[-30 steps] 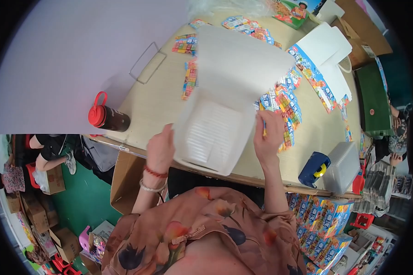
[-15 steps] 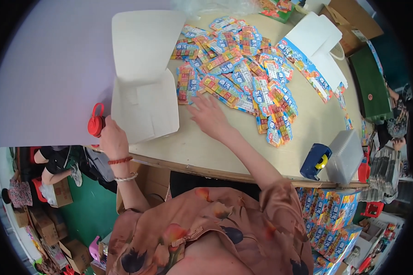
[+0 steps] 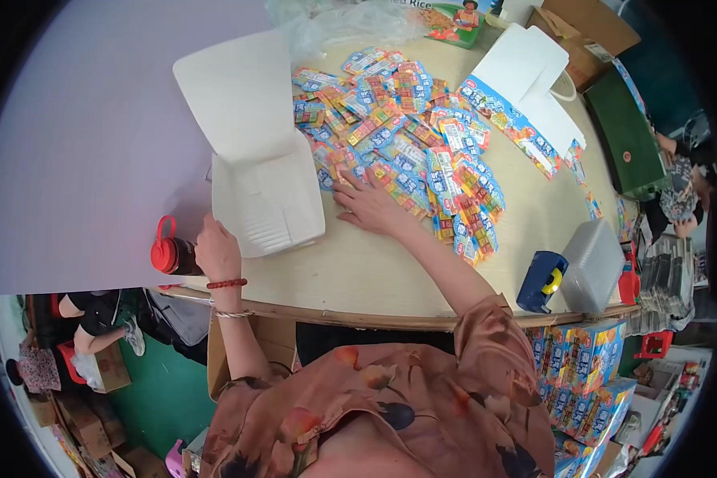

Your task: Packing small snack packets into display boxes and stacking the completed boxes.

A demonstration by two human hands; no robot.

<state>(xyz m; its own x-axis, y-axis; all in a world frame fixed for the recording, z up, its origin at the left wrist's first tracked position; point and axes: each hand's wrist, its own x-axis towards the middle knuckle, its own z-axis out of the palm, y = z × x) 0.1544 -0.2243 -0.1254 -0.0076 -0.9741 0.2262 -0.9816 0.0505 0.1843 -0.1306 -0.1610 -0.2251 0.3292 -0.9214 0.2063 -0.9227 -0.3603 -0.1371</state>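
An opened white cardboard box (image 3: 267, 185) stands on the table at the left, its lid flap raised at the back. My left hand (image 3: 217, 250) is closed at the box's near left edge and seems to grip its wall; the fingertips are partly hidden. Right of the box lies a wide heap of colourful flat candy packets (image 3: 402, 151), spread over one another. On the heap's near left side rests my right hand (image 3: 368, 205), palm down with fingers apart, the fingertips touching packets. Nothing shows gripped in it.
A red-lidded bottle (image 3: 167, 255) is beside my left hand. At the right are a blue tape dispenser (image 3: 542, 281), a clear plastic container (image 3: 589, 267) and an opened printed carton (image 3: 526, 72). Clear plastic film (image 3: 342, 24) lies at the back. Printed boxes (image 3: 585, 358) are stacked below the table's right edge.
The white box has turned slightly and shifted nearer, my left hand moving with it. My right hand has come down onto the packets. The whole view has shifted a little.
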